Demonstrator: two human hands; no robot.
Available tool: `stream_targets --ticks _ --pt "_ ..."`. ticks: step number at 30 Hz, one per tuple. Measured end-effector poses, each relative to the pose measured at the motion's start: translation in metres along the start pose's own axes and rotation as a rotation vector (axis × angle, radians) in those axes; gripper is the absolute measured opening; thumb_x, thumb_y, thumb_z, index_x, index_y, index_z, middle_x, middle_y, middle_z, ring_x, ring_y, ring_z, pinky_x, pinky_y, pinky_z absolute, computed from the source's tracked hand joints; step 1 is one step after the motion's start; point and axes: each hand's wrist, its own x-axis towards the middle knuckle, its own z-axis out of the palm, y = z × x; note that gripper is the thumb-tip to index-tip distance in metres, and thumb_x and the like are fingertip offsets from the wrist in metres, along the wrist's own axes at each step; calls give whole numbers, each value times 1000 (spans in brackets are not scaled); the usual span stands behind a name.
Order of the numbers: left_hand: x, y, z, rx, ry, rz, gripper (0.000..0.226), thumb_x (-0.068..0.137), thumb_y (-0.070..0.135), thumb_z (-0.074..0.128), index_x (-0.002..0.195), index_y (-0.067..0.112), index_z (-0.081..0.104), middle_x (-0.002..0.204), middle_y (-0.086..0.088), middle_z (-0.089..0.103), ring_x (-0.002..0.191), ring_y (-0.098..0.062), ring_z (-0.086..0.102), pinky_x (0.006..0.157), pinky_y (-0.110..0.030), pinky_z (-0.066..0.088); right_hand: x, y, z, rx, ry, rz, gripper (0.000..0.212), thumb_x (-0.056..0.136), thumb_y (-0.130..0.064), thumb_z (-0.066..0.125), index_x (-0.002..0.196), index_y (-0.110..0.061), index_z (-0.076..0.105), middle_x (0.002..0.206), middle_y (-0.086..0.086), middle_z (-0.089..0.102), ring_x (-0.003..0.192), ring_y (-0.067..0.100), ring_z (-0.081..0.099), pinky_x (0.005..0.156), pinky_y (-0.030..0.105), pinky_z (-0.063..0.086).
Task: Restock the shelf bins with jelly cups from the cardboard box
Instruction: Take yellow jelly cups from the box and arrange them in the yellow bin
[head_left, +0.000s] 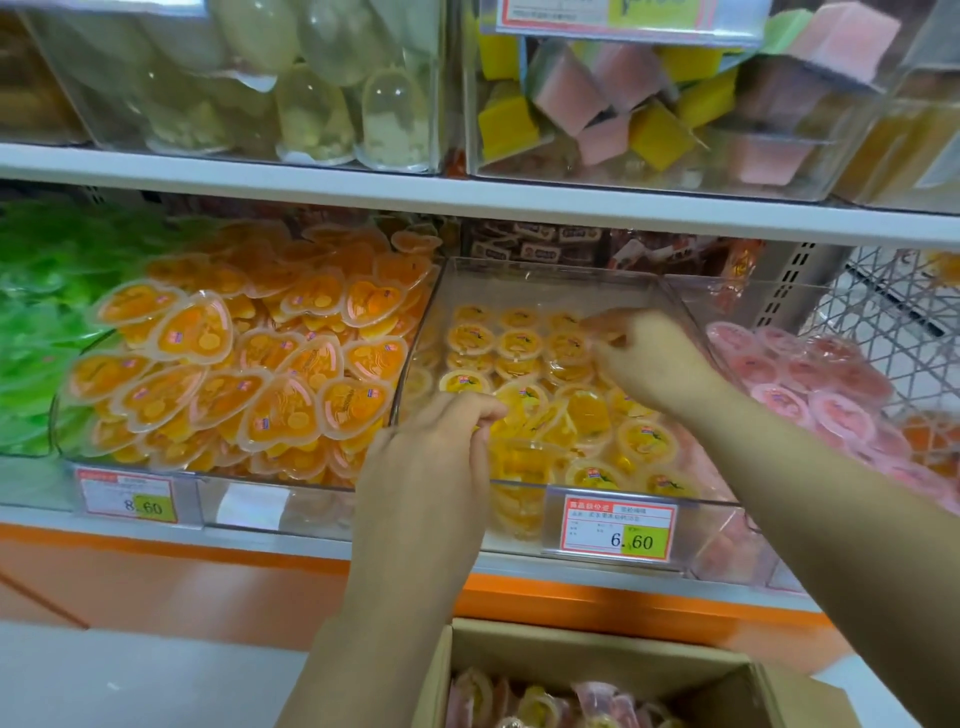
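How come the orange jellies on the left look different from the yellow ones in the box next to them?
The orange jelly cups are heart-shaped; the yellow jelly cups are round. The orange ones look bigger and are heaped high, while the yellow ones lie lower. The orange cups' price tag says 8.60, the yellow cups' tag 6.60. Both are see-through sealed cups on the same shelf.

White shelving (311, 176), orange base panel (156, 587), pale floor (130, 675)
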Motion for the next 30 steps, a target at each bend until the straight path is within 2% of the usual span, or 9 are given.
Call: stream_targets --ticks 2,5,11,14,17,19,22,26,30 --pt "0 0 1 6 -4 6 21 84 5 61 98 20 67 90 7 66 73 -15 64 56 -37 51 -19 -3 -14 -116 -186 -105 37 88 -22 63 124 -17 62 125 5 63 113 21 58 89 20 39" --pt "0 0 2 19 -5 -1 21 85 5 63 98 20 67 90 8 67 73 -15 64 58 -38 51 -33 -2 -12 -313 -342 -111 44 85 -25 66 128 -24 58 127 3 61 114 21 57 88 25 42" --pt "-2 5 0 -16 -36 -11 20 88 8 59 100 22 67 93 10 65 80 -15 63 64 -37 52 -41 11 -17 -455 -51 -94 33 83 -16 61 117 -12 60 114 14 64 103 34 61 85 40 52" --pt "-2 9 1 -67 -105 -46 21 90 11 59 105 24 66 97 12 63 87 -14 62 69 -36 52 -62 15 -41 -97 85 -178 35 83 -8 65 117 -15 60 107 5 65 94 26 61 82 29 46" --pt "-2 22 1 -210 -167 -104 24 92 17 58 113 25 65 96 21 59 92 1 59 79 -28 52 -93 11 -54 679 -176 -94 30 81 -3 68 103 -22 60 96 -6 64 80 10 61 69 20 50" --pt "-1 35 0 -366 -214 -195 28 93 22 56 119 28 62 94 27 59 94 7 59 83 -23 52 -106 17 -49 1012 -299 -56 36 73 -20 75 106 -18 60 94 -5 67 76 4 61 61 17 48" --pt "-1 57 -1 -697 -372 -393 26 95 25 52 118 37 55 96 20 65 88 2 65 75 -24 55 -116 21 -40 1218 -379 -46 72 51 -45 88 111 -16 61 94 -4 69 73 5 59 56 16 44" --pt "-3 79 -2 -1060 -396 -626 19 93 16 56 101 33 54 80 9 72 76 -10 70 62 -21 54 -129 21 -41 1359 -421 -38 74 51 -42 89 114 -15 62 92 -4 70 71 5 60 54 16 45" --pt "-6 90 -6 -1155 -342 -703 14 92 8 56 102 19 54 73 3 70 68 -9 68 61 -20 55 -138 25 -48 1337 -426 -32 76 52 -47 87 116 -16 62 94 1 70 79 9 63 56 17 47"
